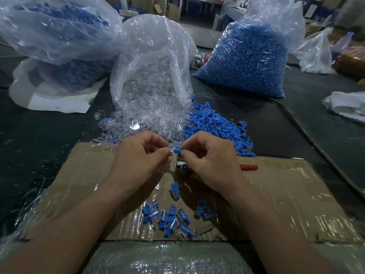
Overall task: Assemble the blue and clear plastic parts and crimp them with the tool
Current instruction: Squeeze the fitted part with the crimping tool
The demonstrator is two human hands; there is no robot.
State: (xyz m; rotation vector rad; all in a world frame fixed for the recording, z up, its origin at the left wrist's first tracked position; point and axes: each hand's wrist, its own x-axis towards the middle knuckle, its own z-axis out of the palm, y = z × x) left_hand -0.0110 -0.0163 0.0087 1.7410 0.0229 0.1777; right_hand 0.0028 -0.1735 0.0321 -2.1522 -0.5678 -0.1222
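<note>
Pinching a blue part (177,150), the right hand (209,157) fingers are pressing it against a clear part (172,153) that the left hand (142,155) fingers are gripping, mid-scene just above the cardboard (286,194). Tool (182,167) is lying under the hands, its red handle (248,167) sticking out right. Assembled pieces (169,220) are lying nearer on the cardboard. Bag of clear parts (154,80) is spilling onto the far surface (276,119), with loose blue parts (217,125) sitting to its right.

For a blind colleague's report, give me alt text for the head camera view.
Over a cardboard sheet, the right hand pinches a blue part against a clear part pinched in the left hand. Assembled pieces lie nearer the person; a bag of clear parts and a bag of blue parts stand behind.
</note>
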